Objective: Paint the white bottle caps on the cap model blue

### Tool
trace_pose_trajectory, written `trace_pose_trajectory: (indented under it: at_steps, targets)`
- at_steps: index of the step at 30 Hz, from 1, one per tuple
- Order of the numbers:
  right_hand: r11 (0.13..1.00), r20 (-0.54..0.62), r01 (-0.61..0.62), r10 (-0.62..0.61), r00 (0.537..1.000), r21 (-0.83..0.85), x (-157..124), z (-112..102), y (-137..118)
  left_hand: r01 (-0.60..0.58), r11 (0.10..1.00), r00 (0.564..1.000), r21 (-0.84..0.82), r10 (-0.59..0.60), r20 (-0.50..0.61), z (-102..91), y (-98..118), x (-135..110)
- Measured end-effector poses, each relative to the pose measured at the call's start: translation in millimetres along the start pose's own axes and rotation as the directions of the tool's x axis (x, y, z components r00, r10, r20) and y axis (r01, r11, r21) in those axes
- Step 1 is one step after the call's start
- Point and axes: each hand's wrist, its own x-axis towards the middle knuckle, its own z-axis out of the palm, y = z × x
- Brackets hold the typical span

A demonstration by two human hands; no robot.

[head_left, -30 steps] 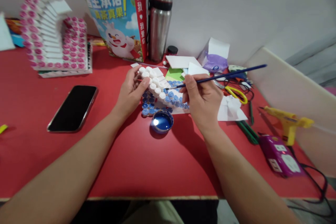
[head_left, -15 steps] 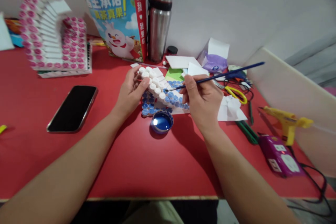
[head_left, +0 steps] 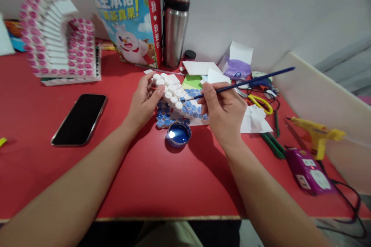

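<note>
My left hand grips the left end of a craft piece covered in small paper rolls, white at the upper left and blue at the lower right. In my right hand is a thin dark-blue paintbrush, pinched near its bristles. The brush tip touches the rolls where white meets blue. Just in front of the piece stands a small round pot of blue paint. My right palm and part of the craft piece's right end are hidden behind the fingers.
At the left are a phone and a pink-and-white roll-covered model. A steel flask and printed bag stand behind. Yellow-handled scissors, a yellow glue gun, a purple box and cables lie at the right.
The brush tip has shifted very slightly left along the rolls. My left hand and the craft piece stay in place.
</note>
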Motion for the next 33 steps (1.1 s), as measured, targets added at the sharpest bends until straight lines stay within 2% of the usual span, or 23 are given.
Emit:
trace_pose_trajectory:
  at_steps: [8, 15, 21, 25, 33]
  targets:
    - [1.000, -0.026, 0.016, -0.016, 1.000, 0.002, 2, -1, 1, 0.009, 1.000, 1.000, -0.004, -0.009, -0.004, 2.4, 2, 0]
    - [0.999, -0.054, -0.018, 0.021, 0.998, 0.050, 5, -1, 6, 0.007, 1.000, 1.000, -0.008, -0.007, -0.004, 2.4, 2, 0]
    - [0.989, -0.010, -0.066, 0.068, 0.998, 0.132, 6, 2, 12, -0.001, 1.000, 1.000, -0.024, 0.001, -0.012, 3.4, -1, 0]
    - [0.990, -0.026, -0.070, 0.074, 0.997, 0.124, 7, 2, 11, -0.011, 1.000, 1.000, -0.017, 0.011, -0.004, 3.0, -2, 1]
    - [0.987, 0.029, -0.068, 0.065, 0.998, 0.144, 6, 2, 12, -0.009, 1.000, 1.000, -0.025, 0.009, -0.011, 3.2, -2, 0]
